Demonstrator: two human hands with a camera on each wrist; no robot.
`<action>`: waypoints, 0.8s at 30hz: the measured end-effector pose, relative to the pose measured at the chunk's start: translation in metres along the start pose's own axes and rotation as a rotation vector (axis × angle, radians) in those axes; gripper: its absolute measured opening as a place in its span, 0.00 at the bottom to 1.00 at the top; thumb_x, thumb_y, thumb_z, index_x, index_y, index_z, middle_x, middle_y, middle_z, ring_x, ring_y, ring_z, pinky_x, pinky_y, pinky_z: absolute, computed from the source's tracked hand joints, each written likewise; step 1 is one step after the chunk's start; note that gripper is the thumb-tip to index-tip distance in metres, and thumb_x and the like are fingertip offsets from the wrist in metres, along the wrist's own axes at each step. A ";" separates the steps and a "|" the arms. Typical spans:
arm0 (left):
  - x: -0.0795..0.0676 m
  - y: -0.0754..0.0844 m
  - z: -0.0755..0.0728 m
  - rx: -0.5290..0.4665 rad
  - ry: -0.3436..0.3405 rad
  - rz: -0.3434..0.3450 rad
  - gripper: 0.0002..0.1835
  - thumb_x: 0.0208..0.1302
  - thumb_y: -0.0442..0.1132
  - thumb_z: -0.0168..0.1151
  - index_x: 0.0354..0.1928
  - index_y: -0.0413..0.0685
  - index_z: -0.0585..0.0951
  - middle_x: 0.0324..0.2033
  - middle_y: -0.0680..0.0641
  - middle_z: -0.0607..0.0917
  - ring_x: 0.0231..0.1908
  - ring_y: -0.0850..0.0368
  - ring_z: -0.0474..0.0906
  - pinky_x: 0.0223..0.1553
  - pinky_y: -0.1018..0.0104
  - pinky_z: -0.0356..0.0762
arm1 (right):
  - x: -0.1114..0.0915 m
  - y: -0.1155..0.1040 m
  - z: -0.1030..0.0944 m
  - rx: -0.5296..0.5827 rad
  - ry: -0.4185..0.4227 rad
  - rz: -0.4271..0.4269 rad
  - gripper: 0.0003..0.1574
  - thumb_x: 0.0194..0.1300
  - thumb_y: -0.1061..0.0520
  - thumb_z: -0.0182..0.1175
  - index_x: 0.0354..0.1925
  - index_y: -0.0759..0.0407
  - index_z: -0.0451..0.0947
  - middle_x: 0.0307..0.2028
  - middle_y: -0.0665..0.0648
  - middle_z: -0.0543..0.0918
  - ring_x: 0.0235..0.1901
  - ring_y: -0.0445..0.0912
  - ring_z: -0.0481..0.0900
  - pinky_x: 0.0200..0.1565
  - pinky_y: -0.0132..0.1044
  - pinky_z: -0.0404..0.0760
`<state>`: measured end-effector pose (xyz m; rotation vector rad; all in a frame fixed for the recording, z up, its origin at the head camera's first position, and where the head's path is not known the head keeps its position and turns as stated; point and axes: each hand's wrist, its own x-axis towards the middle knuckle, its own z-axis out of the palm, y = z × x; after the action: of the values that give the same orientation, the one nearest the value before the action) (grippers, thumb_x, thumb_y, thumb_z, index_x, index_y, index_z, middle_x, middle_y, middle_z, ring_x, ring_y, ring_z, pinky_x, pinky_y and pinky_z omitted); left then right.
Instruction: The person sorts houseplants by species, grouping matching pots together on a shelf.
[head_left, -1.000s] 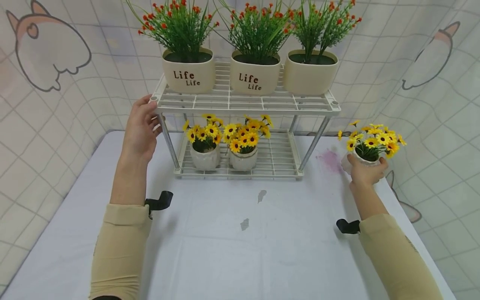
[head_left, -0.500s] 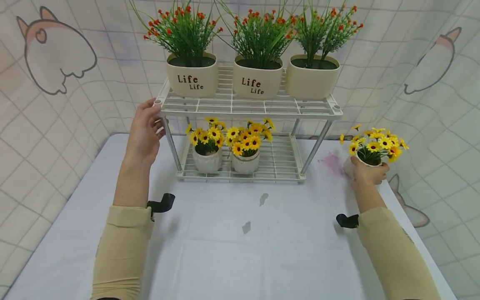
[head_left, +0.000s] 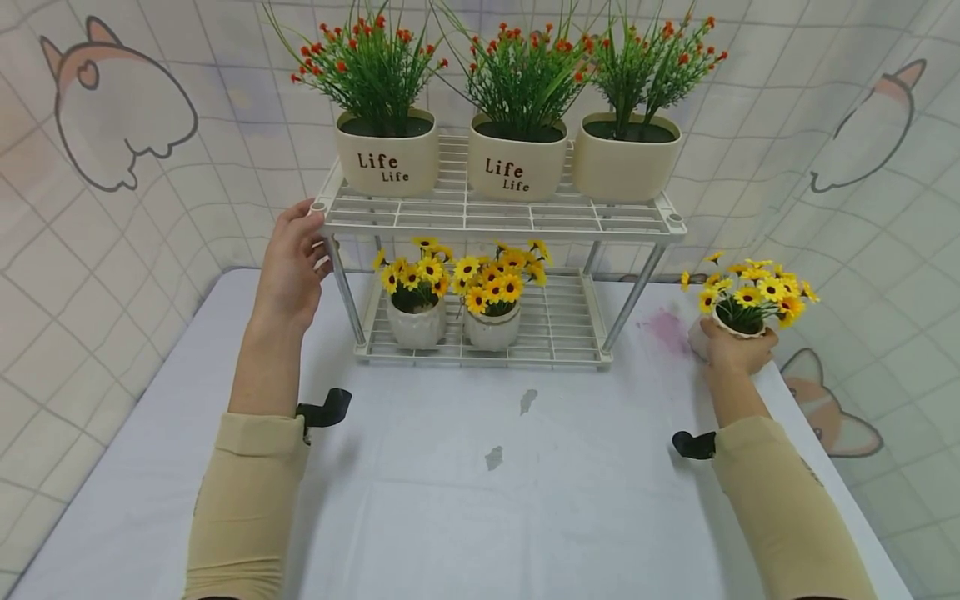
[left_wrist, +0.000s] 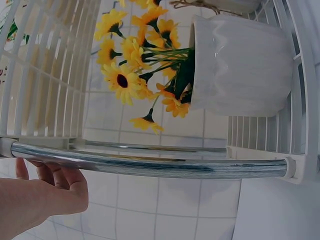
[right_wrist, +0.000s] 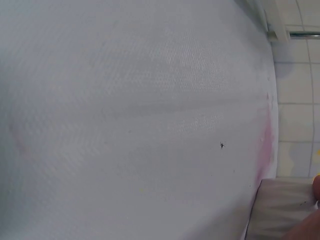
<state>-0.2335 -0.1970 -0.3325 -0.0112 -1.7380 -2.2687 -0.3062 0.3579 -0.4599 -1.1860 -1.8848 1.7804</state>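
My left hand holds the left front corner of a white two-tier wire rack. In the left wrist view its bent fingers lie against the metal post, close to the upper shelf. At the right side of the table, my right hand grips a white pot of yellow artificial flowers around its side. Part of that pot shows at the lower right in the right wrist view. Two similar flower pots, one left and one nearer the middle, stand on the lower shelf.
Three cream planters, left, middle and right, bear red-flowered plants on the upper shelf. A white cloth covers the table, with a pink stain near the right pot. Tile-patterned curtains hang behind and beside it.
The head view has tilted up slightly, so the scene sits a little lower. More of the animal print on the right curtain shows. Both hands keep their holds, with hardly any movement.
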 end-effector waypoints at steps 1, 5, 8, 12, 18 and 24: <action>0.000 0.000 0.000 0.001 0.002 0.001 0.26 0.76 0.52 0.56 0.70 0.57 0.64 0.59 0.48 0.71 0.55 0.54 0.64 0.53 0.59 0.57 | 0.001 0.001 0.000 0.017 0.000 -0.009 0.65 0.58 0.52 0.76 0.80 0.40 0.45 0.79 0.51 0.47 0.76 0.41 0.48 0.69 0.30 0.56; 0.000 -0.001 0.000 0.000 0.002 0.004 0.26 0.76 0.52 0.55 0.70 0.57 0.64 0.60 0.48 0.71 0.56 0.54 0.64 0.53 0.59 0.57 | 0.002 0.002 0.001 0.056 0.011 -0.032 0.65 0.57 0.55 0.77 0.79 0.40 0.47 0.78 0.50 0.51 0.75 0.40 0.49 0.68 0.28 0.54; 0.000 -0.001 0.000 -0.003 0.001 0.001 0.25 0.76 0.52 0.56 0.70 0.57 0.64 0.59 0.48 0.71 0.56 0.54 0.64 0.54 0.59 0.57 | 0.003 0.004 0.000 0.084 0.017 -0.023 0.65 0.57 0.56 0.78 0.79 0.40 0.48 0.78 0.48 0.50 0.75 0.39 0.49 0.69 0.27 0.53; 0.000 -0.001 0.000 -0.005 0.003 -0.005 0.25 0.75 0.52 0.56 0.69 0.57 0.65 0.59 0.48 0.71 0.55 0.54 0.64 0.53 0.59 0.57 | 0.004 0.006 0.000 0.068 0.032 -0.018 0.65 0.57 0.54 0.78 0.78 0.39 0.48 0.78 0.48 0.50 0.75 0.39 0.48 0.69 0.28 0.52; 0.000 0.000 0.000 -0.008 0.003 0.002 0.25 0.76 0.52 0.56 0.69 0.57 0.65 0.59 0.48 0.72 0.54 0.54 0.65 0.52 0.60 0.57 | -0.003 0.010 -0.002 -0.076 0.041 -0.057 0.65 0.58 0.46 0.76 0.79 0.42 0.44 0.78 0.54 0.49 0.77 0.44 0.48 0.72 0.32 0.48; 0.000 0.000 0.000 -0.010 0.001 0.003 0.24 0.76 0.51 0.56 0.69 0.57 0.65 0.59 0.48 0.72 0.54 0.55 0.64 0.52 0.60 0.57 | -0.007 0.012 -0.007 -0.109 0.012 -0.060 0.67 0.58 0.43 0.76 0.81 0.42 0.43 0.79 0.55 0.46 0.78 0.46 0.44 0.73 0.35 0.47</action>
<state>-0.2338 -0.1973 -0.3326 -0.0147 -1.7247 -2.2752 -0.2929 0.3569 -0.4675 -1.1607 -2.0111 1.6551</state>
